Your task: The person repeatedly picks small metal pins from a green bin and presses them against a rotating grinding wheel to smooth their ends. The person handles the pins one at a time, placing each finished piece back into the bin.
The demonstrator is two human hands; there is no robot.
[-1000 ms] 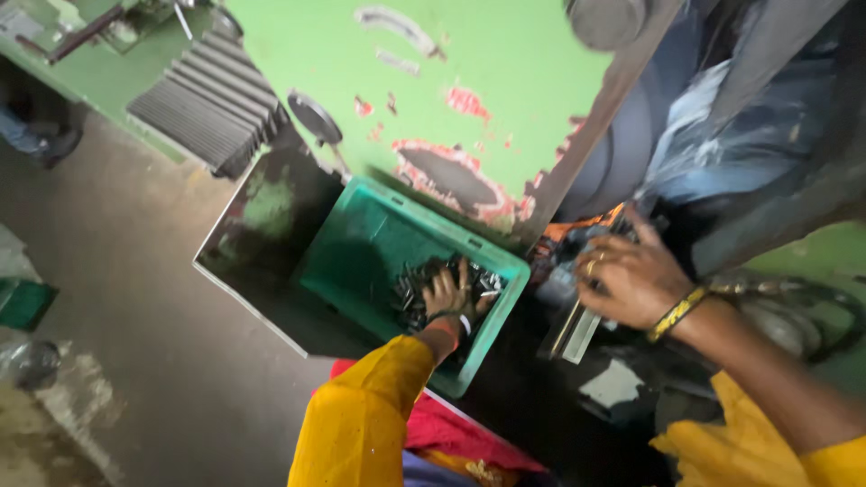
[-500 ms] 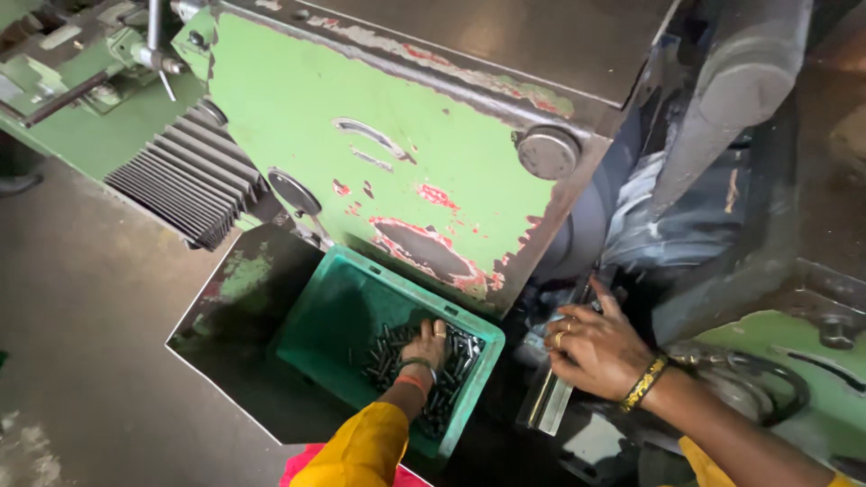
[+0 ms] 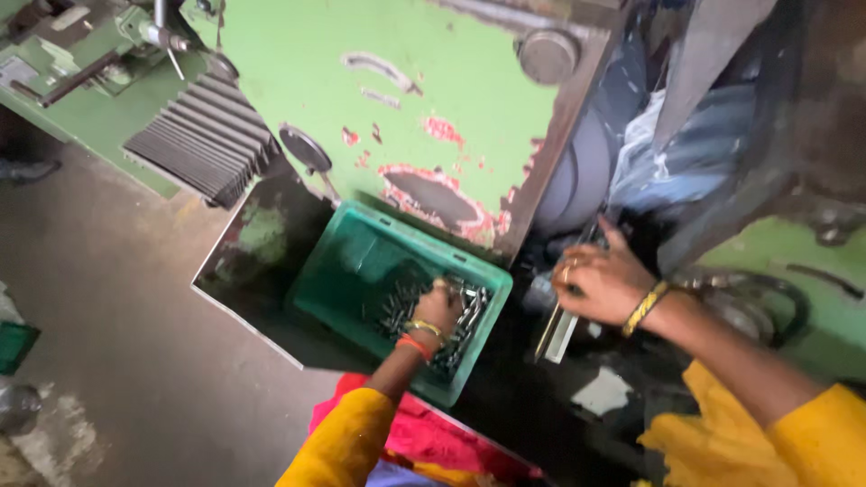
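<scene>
Left hand (image 3: 439,309) down in green crate (image 3: 361,261), fingers closed among small dark metal parts (image 3: 465,316). Right hand (image 3: 600,281) loosely open beside grinding wheel (image 3: 577,180). Risk: fingers grazing wheel, parts spilling.

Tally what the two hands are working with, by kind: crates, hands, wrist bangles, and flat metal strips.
Green plastic crate holding a pile of small dark metal parts: 1
Hands: 2, left hand in the crate, right hand by the machine
Wrists with bangles: 2
Flat pale metal strip below the right hand: 1
Total: 6
</scene>
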